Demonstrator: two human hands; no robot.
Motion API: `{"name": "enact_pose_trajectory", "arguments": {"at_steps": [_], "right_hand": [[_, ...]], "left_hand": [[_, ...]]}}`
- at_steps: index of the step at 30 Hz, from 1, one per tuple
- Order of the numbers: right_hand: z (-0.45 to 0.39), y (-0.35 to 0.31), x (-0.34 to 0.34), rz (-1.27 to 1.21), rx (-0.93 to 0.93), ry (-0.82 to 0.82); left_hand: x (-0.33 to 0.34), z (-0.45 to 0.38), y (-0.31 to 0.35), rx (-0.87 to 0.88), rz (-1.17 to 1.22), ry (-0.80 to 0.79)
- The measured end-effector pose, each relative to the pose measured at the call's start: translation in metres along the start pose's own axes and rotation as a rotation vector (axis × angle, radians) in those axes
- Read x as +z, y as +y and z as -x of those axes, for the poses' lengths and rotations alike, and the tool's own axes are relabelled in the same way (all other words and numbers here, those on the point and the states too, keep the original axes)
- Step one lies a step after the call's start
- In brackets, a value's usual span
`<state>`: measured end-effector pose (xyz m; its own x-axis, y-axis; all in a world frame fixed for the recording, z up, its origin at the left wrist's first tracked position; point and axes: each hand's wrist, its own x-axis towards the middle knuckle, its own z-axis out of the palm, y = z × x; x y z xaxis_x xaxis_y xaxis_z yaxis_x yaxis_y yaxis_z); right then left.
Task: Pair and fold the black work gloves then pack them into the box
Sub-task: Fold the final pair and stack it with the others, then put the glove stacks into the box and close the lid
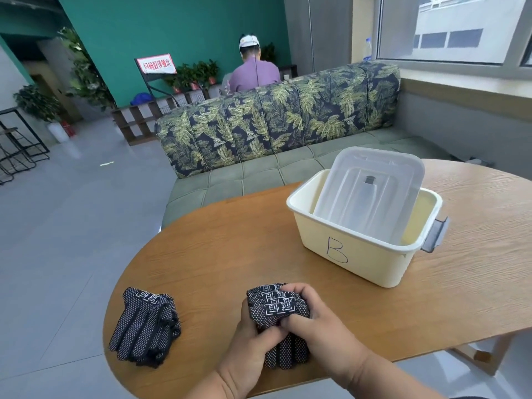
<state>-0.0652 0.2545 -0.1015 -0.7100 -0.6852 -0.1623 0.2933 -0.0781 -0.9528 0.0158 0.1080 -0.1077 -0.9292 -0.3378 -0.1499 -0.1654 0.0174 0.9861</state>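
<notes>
A stack of black dotted work gloves (276,305) sits near the front edge of the wooden table (230,249), cuffs folded up and fingers pointing toward me. My left hand (253,338) grips its left side. My right hand (311,315) curls over the top right of the bundle. Another pile of black dotted gloves (145,323) lies flat at the table's left end. The cream box (357,254), marked "B", stands farther back on the right, with its clear lid (371,191) leaning inside it.
A green sofa (259,174) with a leaf-print back runs behind the table. A person in a purple shirt (254,73) sits beyond it, facing away. Grey floor lies to the left, a window to the right.
</notes>
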Motion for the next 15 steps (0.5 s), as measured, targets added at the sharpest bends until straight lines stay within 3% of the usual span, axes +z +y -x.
{"name": "enact_pose_trajectory", "arguments": {"at_steps": [8,12,15], "right_hand": [[0.018,-0.022,0.008,0.258,-0.142,0.119],[0.029,-0.056,-0.004,0.475,-0.315,0.504],[0.033,-0.082,-0.023,0.664,-0.224,0.675]], "left_hand": [[-0.005,0.012,0.012,-0.091,0.251,0.08],[-0.017,0.025,0.023,-0.091,0.313,0.107],[-0.024,0.036,0.032,-0.087,0.352,0.129]]}}
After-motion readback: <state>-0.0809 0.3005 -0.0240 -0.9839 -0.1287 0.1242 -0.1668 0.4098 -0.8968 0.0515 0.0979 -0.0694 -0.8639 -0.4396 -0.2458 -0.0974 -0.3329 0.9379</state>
